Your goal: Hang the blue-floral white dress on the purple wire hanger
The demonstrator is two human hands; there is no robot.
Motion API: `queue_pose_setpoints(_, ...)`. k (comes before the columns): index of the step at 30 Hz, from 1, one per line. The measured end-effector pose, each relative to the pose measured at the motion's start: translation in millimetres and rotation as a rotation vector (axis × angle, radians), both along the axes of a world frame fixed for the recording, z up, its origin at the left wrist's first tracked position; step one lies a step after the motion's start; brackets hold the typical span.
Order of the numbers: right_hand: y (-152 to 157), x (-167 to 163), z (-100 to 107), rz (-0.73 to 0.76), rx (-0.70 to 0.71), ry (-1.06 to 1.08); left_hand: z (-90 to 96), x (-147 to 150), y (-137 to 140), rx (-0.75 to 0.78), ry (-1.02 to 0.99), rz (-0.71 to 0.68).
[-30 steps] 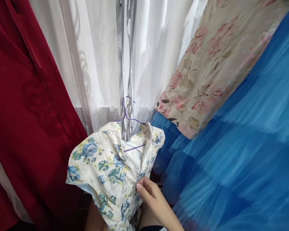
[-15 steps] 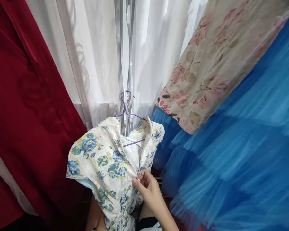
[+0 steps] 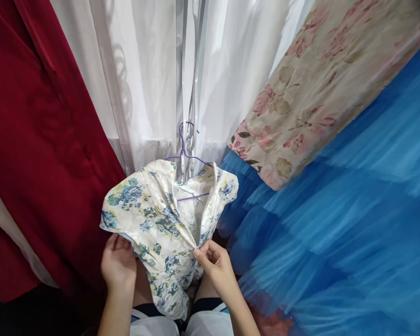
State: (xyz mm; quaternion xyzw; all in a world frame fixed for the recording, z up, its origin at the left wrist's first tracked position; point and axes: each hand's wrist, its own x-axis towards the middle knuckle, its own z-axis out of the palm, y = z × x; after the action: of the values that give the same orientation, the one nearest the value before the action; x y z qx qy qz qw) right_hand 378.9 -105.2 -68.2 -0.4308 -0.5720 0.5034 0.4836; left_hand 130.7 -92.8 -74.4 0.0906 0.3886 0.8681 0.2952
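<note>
A white dress with blue and green flowers hangs on a thin purple wire hanger. Its zipped opening gapes in a V from the collar, so the hanger's lower bar shows inside. At the bottom of that V, my right hand pinches the zipper pull between thumb and forefinger; the fingers mostly cover it. My left hand is at the sleeve edge on the left, its fingers loosely bent and apart, with the tips partly hidden under the cloth. The dress's lower part is bunched between my legs.
White curtains hang behind the hanger, with pale straps running down to it. Dark red cloth is on the left. A beige floral garment and a layered blue tulle skirt fill the right.
My left hand has come into view beside the left sleeve. The right hand keeps its pinch at the bottom of the opening. The dress and hanger appear slightly higher in view.
</note>
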Motion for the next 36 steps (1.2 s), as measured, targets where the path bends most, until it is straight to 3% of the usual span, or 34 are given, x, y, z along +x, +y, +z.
queue_pose_setpoints(2,-2.2,-4.8,-2.0,0.024,-0.014,0.042,0.4,0.4,-10.5,0.01,-0.029,0.148)
queue_pose_setpoints(4,-4.1,-12.6,-2.1,0.064,-0.028,0.074,2.5,14.4,-19.0,0.042,0.102,0.167)
queue_pose_setpoints(6,-5.6,-22.0,-0.4,0.103,-0.033,0.096,1.1,39.9,-24.0,0.018,0.321,-0.073)
queue_pose_setpoints(9,-7.3,-34.3,3.6,0.122,-0.023,0.136,-11.4,79.4,-25.0,-0.105,0.517,-0.596)
queue_pose_setpoints(10,-7.6,-37.0,5.1,0.116,-0.023,0.154,-17.1,88.3,-24.7,-0.138,0.561,-0.71)
queue_pose_setpoints(12,-8.3,-40.1,8.2,0.106,-0.038,0.192,-27.6,97.3,-24.7,-0.184,0.647,-0.81)
queue_pose_setpoints(16,-10.2,-41.6,11.8,0.114,-0.101,0.276,-34.3,92.7,-27.3,-0.2,0.885,-0.863)
queue_pose_setpoints(22,-4.6,-40.2,13.8,0.147,-0.255,0.384,-29.1,89.2,-29.0,-0.2,1.113,-0.704)
queue_pose_setpoints(25,16.7,-38.9,41.5,0.132,-0.233,0.419,-31.8,86.2,-30.1,-0.233,1.193,-0.641)
queue_pose_setpoints(29,63.3,-44.2,111.3,0.154,-0.008,0.329,-33.5,76.7,-30.0,-0.322,1.236,-0.604)
queue_pose_setpoints(32,96.2,-53.6,155.4,0.174,0.077,0.315,-34.3,75.9,-27.1,-0.341,1.154,-0.592)
queue_pose_setpoints(36,115.2,-64.1,176.5,0.099,0.142,0.378,-41.7,82.4,-22.2,-0.288,1.09,-0.655)
